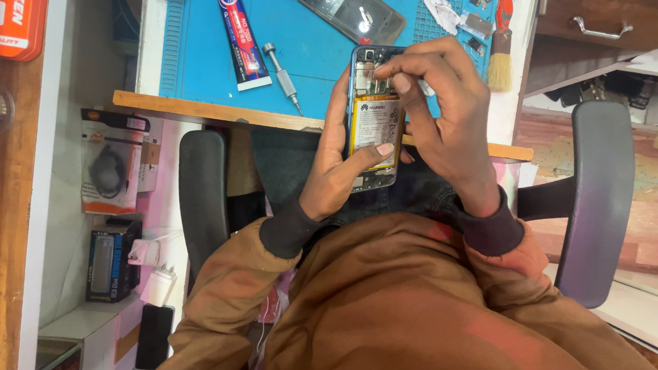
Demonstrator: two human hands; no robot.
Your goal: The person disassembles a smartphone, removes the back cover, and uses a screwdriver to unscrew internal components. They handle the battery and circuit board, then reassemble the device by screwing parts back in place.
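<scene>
An opened phone (373, 122) with its back cover off shows a white battery and circuit parts. My left hand (335, 162) grips it from the left side, thumb resting across the battery. Fingertips of my right hand (446, 119) pinch at the upper part of the phone near the camera area; whether they hold a small part there is too small to tell. The phone hangs over the table's front edge, above my lap.
On the blue work mat (209, 48) lie a glue tube (242, 36), a metal screwdriver (283, 76), a phone back cover (351, 11), small parts and a brush (500, 48). Chair armrests (598, 193) flank me. Boxes and chargers sit on the left shelf (112, 264).
</scene>
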